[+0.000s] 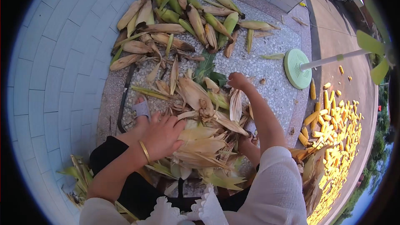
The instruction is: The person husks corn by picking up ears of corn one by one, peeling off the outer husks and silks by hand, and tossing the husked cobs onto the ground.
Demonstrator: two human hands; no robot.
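My left hand (pixel 162 136), with a gold bangle at the wrist, lies over the left edge of the loose husks (pixel 198 141) between my legs, its fingers spread. My right hand (pixel 237 81) is stretched forward over the speckled floor, beside dark green leaves (pixel 205 67). Its fingers are bent together, and whatever they may hold is too small to tell. Just below it hangs or lies a pale striped husk (pixel 236 106). Dry husks (pixel 193 93) lie between my two hands.
Unhusked corn ears (pixel 196 23) are piled ahead by the tiled wall (pixel 62 79). A green fan with a round base (pixel 297 68) stands at right. Husked yellow cobs (pixel 337 129) cover the ground beyond the ledge. My sandalled foot (pixel 141 108) is near my left hand.
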